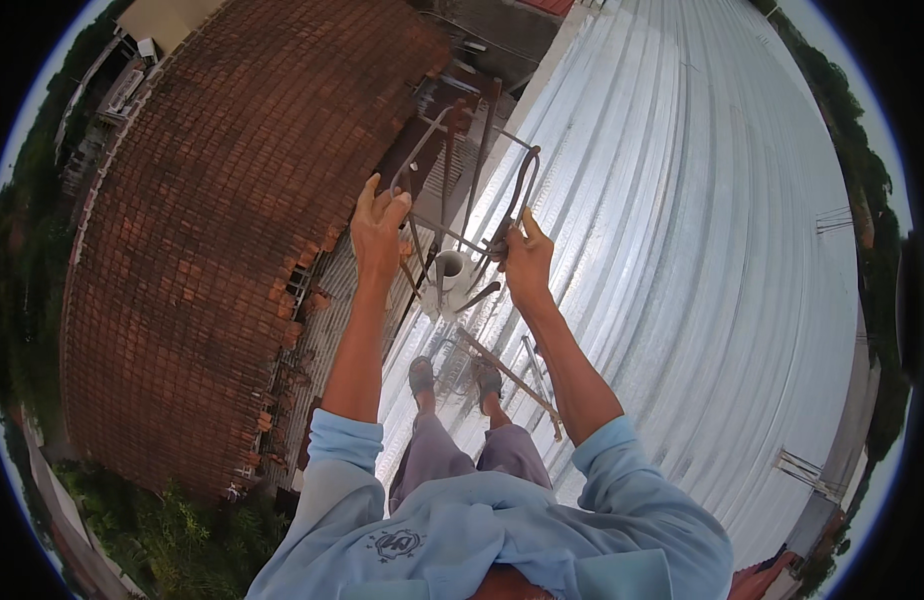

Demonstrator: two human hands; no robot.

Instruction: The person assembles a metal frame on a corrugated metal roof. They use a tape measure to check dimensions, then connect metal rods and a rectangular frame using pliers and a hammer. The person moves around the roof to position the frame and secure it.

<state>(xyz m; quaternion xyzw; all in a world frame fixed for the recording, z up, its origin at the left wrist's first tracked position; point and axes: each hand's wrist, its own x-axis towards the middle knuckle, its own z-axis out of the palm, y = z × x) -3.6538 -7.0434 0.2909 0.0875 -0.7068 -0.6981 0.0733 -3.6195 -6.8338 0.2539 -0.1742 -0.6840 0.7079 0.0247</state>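
Between my hands is a square rebar stirrup (448, 231), a thin bent steel ring held around upright rusty rebars (448, 170). My left hand (378, 228) pinches its left corner, with the index finger pointing up. My right hand (527, 258) is closed on the near right corner, where a darker bent bar (523, 185) runs alongside; whether that is a second ring I cannot tell. Just below the ring, a pale round pipe (450, 265) stands open-topped among the bars, in rough grey concrete. A short bent bar end (479, 297) sticks out beside it.
I stand in sandals on a shiny corrugated metal roof (682, 250). A long brown bar (512, 375) lies near my right foot. An old red tile roof (212, 220) with broken edge tiles lies to the left, beyond a strip of grey corrugated sheet (332, 305). More bar ends (807, 470) protrude at the right.
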